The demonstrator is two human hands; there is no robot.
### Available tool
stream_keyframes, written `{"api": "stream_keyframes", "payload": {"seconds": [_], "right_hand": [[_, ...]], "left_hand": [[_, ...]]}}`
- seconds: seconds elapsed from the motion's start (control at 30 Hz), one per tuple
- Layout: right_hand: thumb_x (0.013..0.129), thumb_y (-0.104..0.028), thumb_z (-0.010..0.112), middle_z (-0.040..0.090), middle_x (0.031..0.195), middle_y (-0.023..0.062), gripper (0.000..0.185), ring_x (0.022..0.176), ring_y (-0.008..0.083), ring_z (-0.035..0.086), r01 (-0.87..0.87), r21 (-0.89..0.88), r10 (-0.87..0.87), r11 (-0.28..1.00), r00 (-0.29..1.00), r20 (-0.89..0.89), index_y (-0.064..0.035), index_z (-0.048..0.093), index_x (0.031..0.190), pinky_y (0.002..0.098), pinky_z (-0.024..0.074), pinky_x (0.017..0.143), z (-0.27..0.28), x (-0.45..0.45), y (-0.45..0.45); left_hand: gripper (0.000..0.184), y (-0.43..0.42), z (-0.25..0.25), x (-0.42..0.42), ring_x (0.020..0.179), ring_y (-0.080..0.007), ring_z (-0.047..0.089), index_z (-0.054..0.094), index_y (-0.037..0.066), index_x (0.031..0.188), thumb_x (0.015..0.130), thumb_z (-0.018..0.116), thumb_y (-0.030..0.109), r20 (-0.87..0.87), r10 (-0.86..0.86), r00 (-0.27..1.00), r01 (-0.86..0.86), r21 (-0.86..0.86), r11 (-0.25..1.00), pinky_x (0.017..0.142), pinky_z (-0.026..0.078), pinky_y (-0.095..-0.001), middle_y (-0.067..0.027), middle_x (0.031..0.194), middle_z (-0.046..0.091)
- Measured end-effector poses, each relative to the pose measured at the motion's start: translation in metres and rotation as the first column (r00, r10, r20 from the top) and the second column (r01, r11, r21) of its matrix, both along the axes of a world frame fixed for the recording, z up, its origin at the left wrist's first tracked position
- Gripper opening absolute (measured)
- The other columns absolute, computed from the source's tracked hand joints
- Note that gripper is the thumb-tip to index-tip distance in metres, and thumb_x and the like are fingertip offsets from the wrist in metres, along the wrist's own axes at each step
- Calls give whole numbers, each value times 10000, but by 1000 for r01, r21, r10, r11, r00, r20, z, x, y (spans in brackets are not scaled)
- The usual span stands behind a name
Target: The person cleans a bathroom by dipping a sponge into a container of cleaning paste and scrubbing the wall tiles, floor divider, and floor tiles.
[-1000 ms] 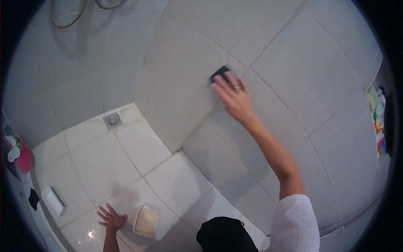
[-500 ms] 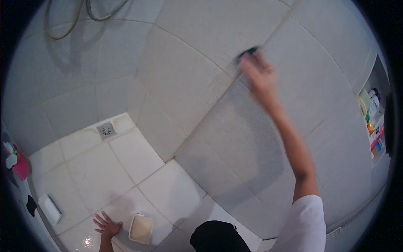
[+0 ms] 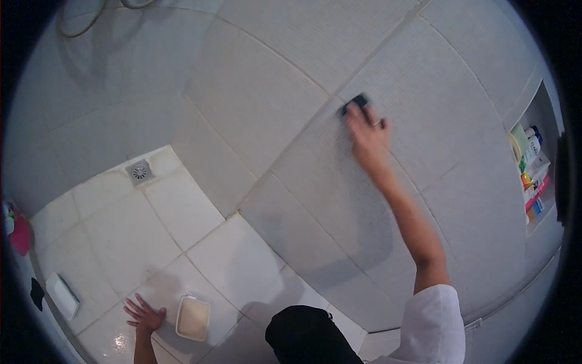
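My right hand [image 3: 368,134] is closed on a dark scrubbing pad [image 3: 356,104], which lies against the grey tiled wall [image 3: 291,139] just right of a vertical corner line. Down at the lower left, my left hand [image 3: 145,315] rests with spread fingers on the white floor tiles [image 3: 127,242] and holds nothing. Beside it on the floor stands a white rectangular tub [image 3: 193,318] with beige contents.
A square floor drain [image 3: 140,172] sits near the far wall. At the left lie a white lid-like tray [image 3: 62,296] and a pink container [image 3: 20,235]. Bottles and tubes [image 3: 533,164] fill a wall niche at the right. A hose [image 3: 85,27] hangs at the upper left.
My right hand first moved up and right along the wall with the dark pad, then slightly down. My left hand stays spread on the floor. The view has shifted.
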State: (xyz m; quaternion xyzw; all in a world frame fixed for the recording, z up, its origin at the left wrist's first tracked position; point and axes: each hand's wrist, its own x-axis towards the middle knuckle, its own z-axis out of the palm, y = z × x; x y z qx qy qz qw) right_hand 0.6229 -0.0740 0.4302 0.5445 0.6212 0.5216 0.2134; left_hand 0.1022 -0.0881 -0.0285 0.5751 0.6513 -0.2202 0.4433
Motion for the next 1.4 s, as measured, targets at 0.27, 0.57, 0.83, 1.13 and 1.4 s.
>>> {"api": "stream_keyframes", "payload": {"seconds": [0.27,0.57,0.83,1.13,1.4], "right_hand": [[781,-122,567,429,1380,15,419,1131,262,445,6,241,-44,971,988,151,-118,585,1200,502,393,769,-5,-7,13],[775,-109,579,426,1360,17,428,1018,239,473,61,222,-91,973,988,128,-99,589,1203,379,371,720,-4,0,-51],[756,-134,604,461,1289,19,424,1037,266,467,261,130,-265,957,964,19,-108,608,1179,409,386,698,11,-22,-61],[742,-111,588,470,1219,52,338,1009,238,474,142,168,-151,976,988,42,-50,629,1071,390,391,700,4,-28,-48],[732,-123,592,478,1224,52,347,1010,238,492,76,181,-77,981,997,-1,-56,631,1069,377,386,716,1,-22,19]], "left_hand": [[1167,4,5,4,1308,-457,-334,-251,144,1430,752,568,625,-52,-18,998,17,-26,1000,996,-2,-735,-192,1431,-388],[1135,7,11,6,1317,-473,-304,-234,180,1439,765,549,649,-77,-17,997,14,-48,999,980,24,-753,-189,1450,-357],[1137,4,-7,3,1327,-488,-264,-225,167,1441,762,506,712,-106,-35,994,36,8,999,957,87,-775,-195,1452,-348],[1148,4,-19,1,1338,-528,-181,-198,165,1451,747,520,720,-122,-81,989,86,38,996,940,124,-786,-206,1478,-289],[1189,12,13,1,1337,-473,-263,-252,174,1430,727,549,701,-68,-54,996,48,-77,996,986,61,-749,-193,1460,-337]]}}
